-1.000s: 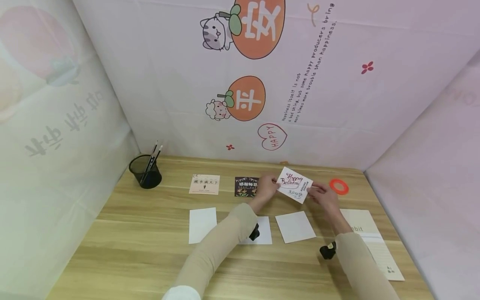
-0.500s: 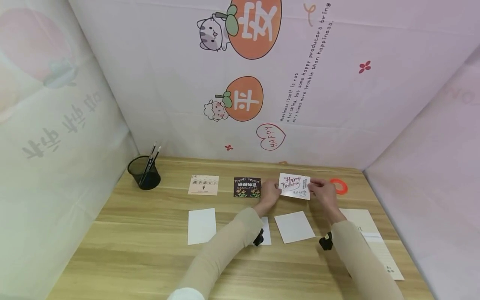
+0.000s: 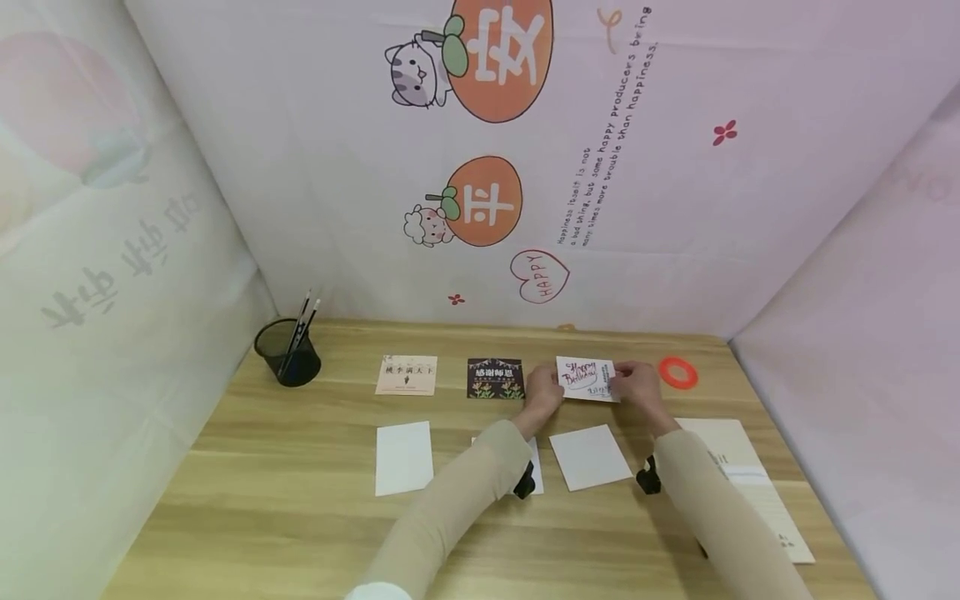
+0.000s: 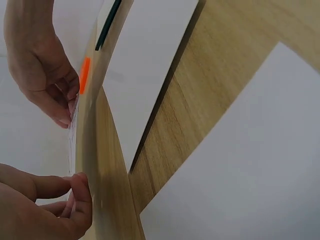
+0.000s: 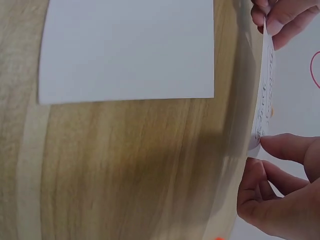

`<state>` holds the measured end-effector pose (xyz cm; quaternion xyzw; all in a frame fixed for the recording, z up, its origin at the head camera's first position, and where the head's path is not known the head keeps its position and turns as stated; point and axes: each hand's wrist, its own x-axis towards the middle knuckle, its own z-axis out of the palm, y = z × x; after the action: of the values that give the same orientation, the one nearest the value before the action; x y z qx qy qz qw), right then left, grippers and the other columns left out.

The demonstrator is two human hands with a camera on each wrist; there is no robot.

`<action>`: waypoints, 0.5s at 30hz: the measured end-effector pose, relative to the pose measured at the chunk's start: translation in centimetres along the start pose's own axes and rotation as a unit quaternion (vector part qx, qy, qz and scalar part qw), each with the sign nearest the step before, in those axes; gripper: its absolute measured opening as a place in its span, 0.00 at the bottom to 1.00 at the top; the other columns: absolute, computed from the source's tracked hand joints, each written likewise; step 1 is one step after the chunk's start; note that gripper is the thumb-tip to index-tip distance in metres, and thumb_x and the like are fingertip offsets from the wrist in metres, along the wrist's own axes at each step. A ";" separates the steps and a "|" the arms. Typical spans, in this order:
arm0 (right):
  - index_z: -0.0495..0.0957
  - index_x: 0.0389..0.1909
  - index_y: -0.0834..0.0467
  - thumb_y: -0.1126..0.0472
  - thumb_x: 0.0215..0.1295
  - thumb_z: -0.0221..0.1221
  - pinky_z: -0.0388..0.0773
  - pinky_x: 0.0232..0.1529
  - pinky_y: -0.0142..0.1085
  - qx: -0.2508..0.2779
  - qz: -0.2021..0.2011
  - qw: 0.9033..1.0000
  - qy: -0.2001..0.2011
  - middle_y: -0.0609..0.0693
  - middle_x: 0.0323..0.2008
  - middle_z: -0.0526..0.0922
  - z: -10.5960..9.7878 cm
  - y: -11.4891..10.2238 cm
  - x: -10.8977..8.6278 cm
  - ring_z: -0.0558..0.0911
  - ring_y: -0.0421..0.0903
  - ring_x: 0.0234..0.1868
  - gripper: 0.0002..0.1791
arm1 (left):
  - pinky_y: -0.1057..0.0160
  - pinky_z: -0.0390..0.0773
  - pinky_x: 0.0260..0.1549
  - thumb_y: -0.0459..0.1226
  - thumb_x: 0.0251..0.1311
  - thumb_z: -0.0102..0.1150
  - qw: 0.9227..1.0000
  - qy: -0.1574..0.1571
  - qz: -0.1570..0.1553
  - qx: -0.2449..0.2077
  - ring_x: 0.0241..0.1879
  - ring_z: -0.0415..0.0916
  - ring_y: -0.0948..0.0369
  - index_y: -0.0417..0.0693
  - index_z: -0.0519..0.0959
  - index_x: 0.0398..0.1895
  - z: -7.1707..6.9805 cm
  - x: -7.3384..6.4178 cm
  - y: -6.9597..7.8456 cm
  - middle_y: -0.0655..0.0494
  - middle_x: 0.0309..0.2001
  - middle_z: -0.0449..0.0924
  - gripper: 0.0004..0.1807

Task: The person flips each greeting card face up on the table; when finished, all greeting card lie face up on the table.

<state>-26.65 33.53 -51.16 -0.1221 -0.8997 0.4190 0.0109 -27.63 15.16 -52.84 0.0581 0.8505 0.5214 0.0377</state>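
A white birthday card (image 3: 582, 377) with red "Happy Birthday" lettering is held just above the back part of the table. My left hand (image 3: 543, 392) pinches its left edge between thumb and finger, seen also at the lower left of the left wrist view. At the opposite edge, my right hand (image 3: 639, 390) pinches the card, and the right wrist view shows that grip (image 5: 280, 185) close up. To the left lie a dark card (image 3: 495, 378) with white characters and a cream card (image 3: 407, 375), in one row.
In front lie white sheets: one at left (image 3: 404, 457), one at right (image 3: 591, 457), and one partly under my left forearm (image 3: 537, 467). An orange ring (image 3: 678, 373) lies beyond my right hand. A notebook (image 3: 757, 483) and a black mesh pen cup (image 3: 288, 353) stand at the sides.
The birthday card has turned from a slanted pose to nearly level with the row and come lower toward the table. Both hands have kept hold of it.
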 end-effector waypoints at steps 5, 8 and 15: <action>0.73 0.54 0.75 0.70 0.61 0.55 0.75 0.34 0.32 -0.004 0.008 1.000 0.002 0.69 0.47 0.78 0.4 0.3 0.0 0.76 0.55 0.44 0.21 | 0.69 0.63 0.16 0.20 0.45 0.56 0.999 -0.005 0.003 0.033 0.19 0.64 0.61 0.33 0.82 0.26 0.1 0.0 -0.2 0.52 0.18 0.73 0.07; 0.73 0.55 0.75 0.68 0.64 0.55 0.76 0.43 0.39 -0.001 0.008 1.000 0.004 0.70 0.51 0.77 0.4 0.3 0.1 0.76 0.57 0.49 0.20 | 0.69 0.63 0.16 0.21 0.44 0.57 0.999 -0.008 0.001 0.041 0.19 0.64 0.61 0.35 0.81 0.21 0.1 0.2 -0.1 0.52 0.19 0.74 0.05; 0.74 0.54 0.75 0.66 0.67 0.52 0.74 0.51 0.48 -0.008 -0.009 1.000 0.015 0.71 0.52 0.77 0.8 0.6 0.0 0.76 0.59 0.51 0.20 | 0.71 0.58 0.09 0.20 0.44 0.55 0.997 -0.050 -0.054 0.021 0.12 0.56 0.64 0.48 0.60 0.06 -0.1 0.9 0.3 0.60 0.11 0.58 0.22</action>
<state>-26.66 33.31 -52.08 -0.1204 -0.9036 0.4101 0.0268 -28.49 15.36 -52.52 0.0385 0.8604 0.4968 0.1067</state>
